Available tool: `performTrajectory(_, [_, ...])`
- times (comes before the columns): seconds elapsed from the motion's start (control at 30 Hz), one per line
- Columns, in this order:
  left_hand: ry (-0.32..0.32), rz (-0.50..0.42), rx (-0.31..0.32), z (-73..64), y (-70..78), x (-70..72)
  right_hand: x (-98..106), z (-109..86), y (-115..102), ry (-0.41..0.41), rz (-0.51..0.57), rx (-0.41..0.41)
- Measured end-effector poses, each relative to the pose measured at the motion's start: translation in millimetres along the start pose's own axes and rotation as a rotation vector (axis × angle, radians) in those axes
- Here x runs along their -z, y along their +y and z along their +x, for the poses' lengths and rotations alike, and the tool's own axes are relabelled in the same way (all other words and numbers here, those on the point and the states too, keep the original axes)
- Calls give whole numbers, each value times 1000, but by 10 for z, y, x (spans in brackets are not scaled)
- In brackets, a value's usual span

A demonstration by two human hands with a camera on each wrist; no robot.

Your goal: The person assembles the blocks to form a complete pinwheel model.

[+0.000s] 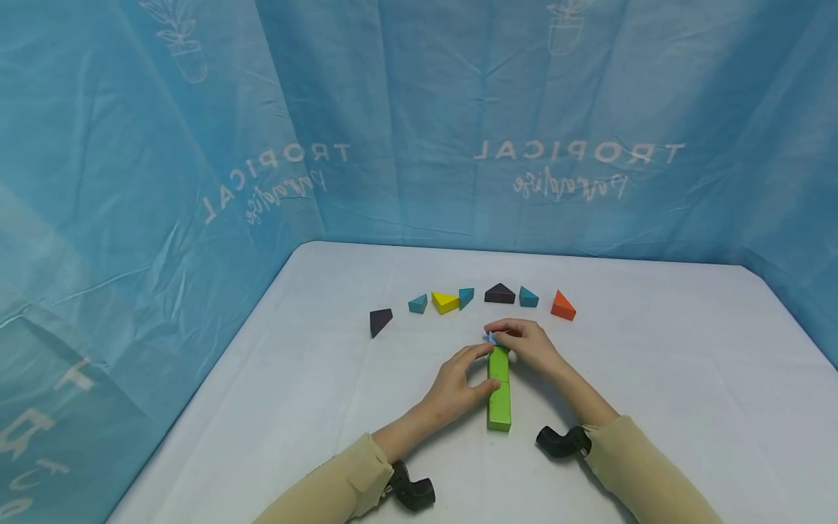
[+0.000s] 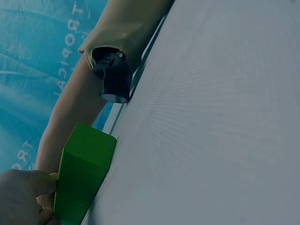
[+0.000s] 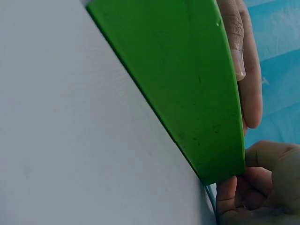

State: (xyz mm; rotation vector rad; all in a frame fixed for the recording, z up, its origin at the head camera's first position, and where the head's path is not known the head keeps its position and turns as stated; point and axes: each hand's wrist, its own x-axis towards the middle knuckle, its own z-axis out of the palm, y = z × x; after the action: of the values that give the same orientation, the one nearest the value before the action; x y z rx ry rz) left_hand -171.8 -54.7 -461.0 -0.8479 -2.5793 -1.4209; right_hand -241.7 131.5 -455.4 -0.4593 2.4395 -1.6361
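Two green blocks (image 1: 499,400) lie end to end in a row on the white table. My left hand (image 1: 458,382) is along their left side, its thumb and extended fingers touching the green surface. At the row's far end, my right hand (image 1: 527,344) pinches a small light-blue block (image 1: 490,338), mostly hidden by the fingers. The left thumb (image 2: 40,183) shows beside the green block (image 2: 84,173) in the left wrist view. In the right wrist view, right fingertips (image 3: 227,192) are at the end of the green block (image 3: 183,89), with left fingers (image 3: 251,79) along its side.
Beyond the hands, several wedge-shaped blocks form a loose arc: dark ones (image 1: 500,294), teal ones (image 1: 417,304), a yellow one (image 1: 445,302) and an orange one (image 1: 563,306). Blue printed curtains (image 1: 419,196) surround the table (image 1: 655,349). Black wrist cameras (image 1: 412,490) are by both sleeves.
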Motion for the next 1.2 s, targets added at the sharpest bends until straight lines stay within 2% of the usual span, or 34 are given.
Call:
performTrajectory(0.3, [-3,1,2,2,-4,-4,-15,-17,-8,-6,2,-1])
performTrajectory(0.4, [-1,0,5,3,-2,-3,-2,-21,-15,16,-17,1])
performTrajectory(0.53, [2,-15,6,3,-3,-3,106,-18,-64,118,-7,-4])
performTrajectory(0.7, [-2,-25,6,3,-7,-8,434,-21,-108,291,46,11])
performTrajectory(0.83, [-4,-24,11,6,-9,-10,711,-42,-42,421,-15,17])
performTrajectory(0.9, [-2,-24,10,8,-10,-8,835,-34,94,471,-56,21])
performTrajectory(1.07, [-2,-26,6,4,-9,-2,977,-65,276,514,-151,-31])
performTrajectory(1.2, [-1,-21,7,1,-10,-5,976,-97,313,475,-160,-69])
